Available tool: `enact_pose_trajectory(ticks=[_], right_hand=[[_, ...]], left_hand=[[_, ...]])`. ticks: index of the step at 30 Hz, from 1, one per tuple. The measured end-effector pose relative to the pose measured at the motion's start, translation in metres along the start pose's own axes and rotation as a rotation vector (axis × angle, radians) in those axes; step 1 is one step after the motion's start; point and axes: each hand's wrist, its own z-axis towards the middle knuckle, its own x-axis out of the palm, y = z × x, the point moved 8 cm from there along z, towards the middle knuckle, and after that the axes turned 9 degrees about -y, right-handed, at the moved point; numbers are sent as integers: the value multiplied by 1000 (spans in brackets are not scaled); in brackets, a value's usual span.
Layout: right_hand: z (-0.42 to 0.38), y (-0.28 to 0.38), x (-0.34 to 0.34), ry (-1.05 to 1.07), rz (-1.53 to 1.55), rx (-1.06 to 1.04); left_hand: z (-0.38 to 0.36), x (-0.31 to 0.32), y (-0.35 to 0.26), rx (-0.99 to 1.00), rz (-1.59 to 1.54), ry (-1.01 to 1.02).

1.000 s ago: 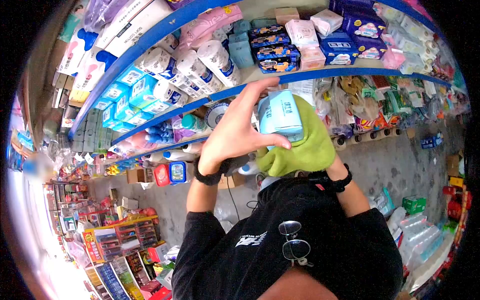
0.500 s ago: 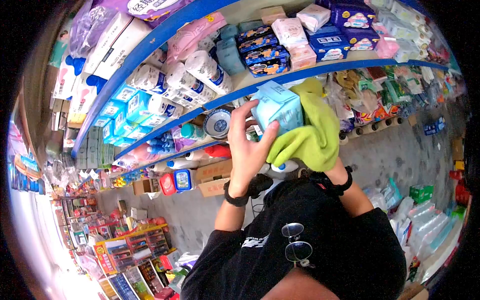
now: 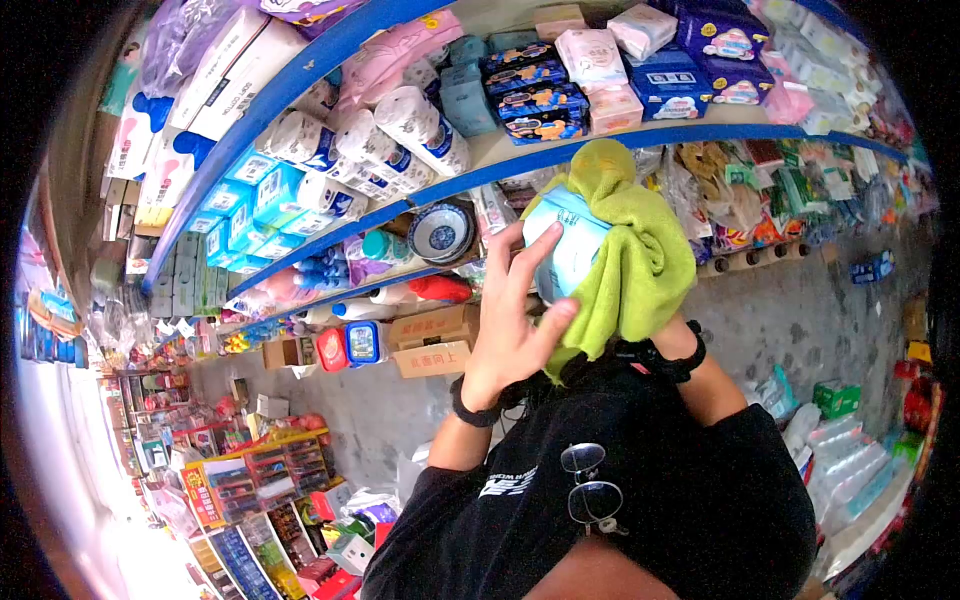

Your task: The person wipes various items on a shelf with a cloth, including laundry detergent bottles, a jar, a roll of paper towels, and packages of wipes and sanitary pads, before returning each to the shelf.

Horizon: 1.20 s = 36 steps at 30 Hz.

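A light-blue soft pack with printed lettering (image 3: 568,238) is held up in front of the lower edge of the upper shelf. My left hand (image 3: 510,320) grips its left side, fingers on the front and thumb lower down. A lime-green cloth (image 3: 645,265) wraps over the pack's top and right side, bunched in folds. Beneath that cloth is my right hand (image 3: 676,345); only the wrist area shows, and the fingers are hidden. The cloth lies pressed against the pack from the right.
The blue-edged shelf (image 3: 480,178) carries toilet rolls (image 3: 425,128), dark-blue packs (image 3: 670,85) and black-and-orange packs (image 3: 540,100). Below stand a patterned bowl (image 3: 440,234), plastic bottles and a cardboard box (image 3: 432,340). Hanging bags (image 3: 710,185) are at right.
The cloth has moved over more of the pack, now covering its right side and reaching above its top. The pack has tilted and shifted slightly lower; my left hand has moved right with it.
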Motion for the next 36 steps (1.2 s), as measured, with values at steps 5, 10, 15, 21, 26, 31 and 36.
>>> enact_pose_trajectory(ticks=[5,10,15,21,26,31,36], right_hand=[[-10,-9,-2,7,16,-103],[-17,-39,-13,-128,243,189],[-17,-25,-10,68,873,114],[-37,-22,-14,165,452,333],[13,44,-11,-34,-129,-13],[16,62,-10,-87,-158,-168],[6,63,-10,-191,-241,-309]], left_hand=[[-6,16,8,-92,88,-23],[-3,15,19,-345,-17,-51],[5,8,29,-471,-707,-169],[4,33,35,-341,-709,91],[14,14,23,-99,35,-196],[7,29,32,-195,-131,-16],[-4,49,28,-237,-320,2]])
